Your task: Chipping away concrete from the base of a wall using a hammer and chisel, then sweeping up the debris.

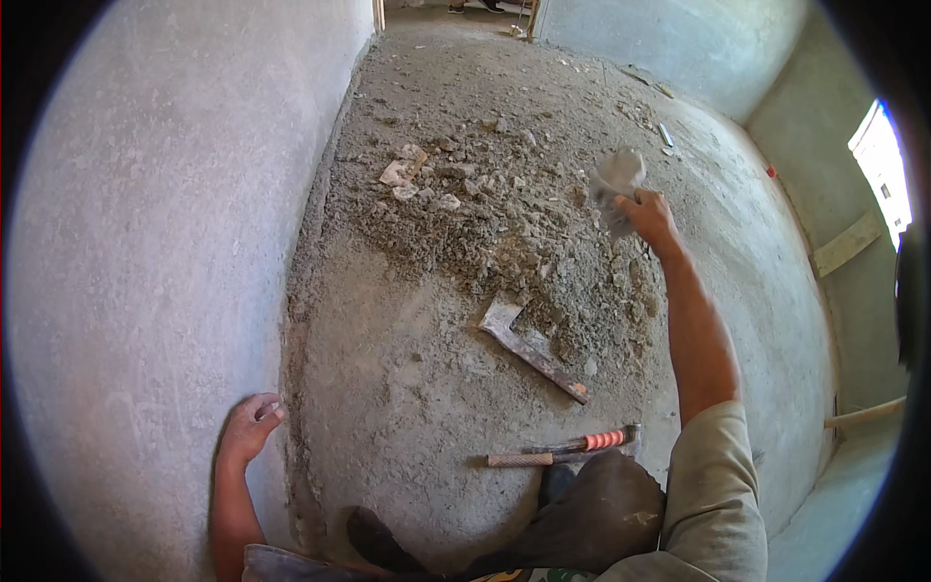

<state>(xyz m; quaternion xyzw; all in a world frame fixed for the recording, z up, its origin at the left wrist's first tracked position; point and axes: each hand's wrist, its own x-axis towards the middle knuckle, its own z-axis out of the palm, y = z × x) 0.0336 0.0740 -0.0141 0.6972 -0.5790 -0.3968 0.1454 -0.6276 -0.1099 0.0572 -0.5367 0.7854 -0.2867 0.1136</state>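
My right hand (pixel 648 215) is stretched out over the far right side of a rubble heap (pixel 485 204). It grips a pale grey, limp-looking piece (pixel 621 177), blurred, whose kind I cannot make out. My left hand (pixel 254 425) rests at the grey wall (pixel 165 242), fingers loosely bent with a gap by the thumb, nothing seen in it. Between the heap and my knees lies a hatchet-like tool (pixel 531 351) with a dusty flat blade. Closer to me lie a tool with an orange ribbed grip (pixel 605 439) and one with a tan textured handle (pixel 519 460).
Loose grit and broken lumps cover the floor (pixel 378 359) towards the doorway (pixel 456 15), where a person's feet show. Small debris (pixel 666 136) lies beyond my right hand. A board (pixel 847 244) leans by the bright window (pixel 882 160); a pole (pixel 866 414) juts in at right.
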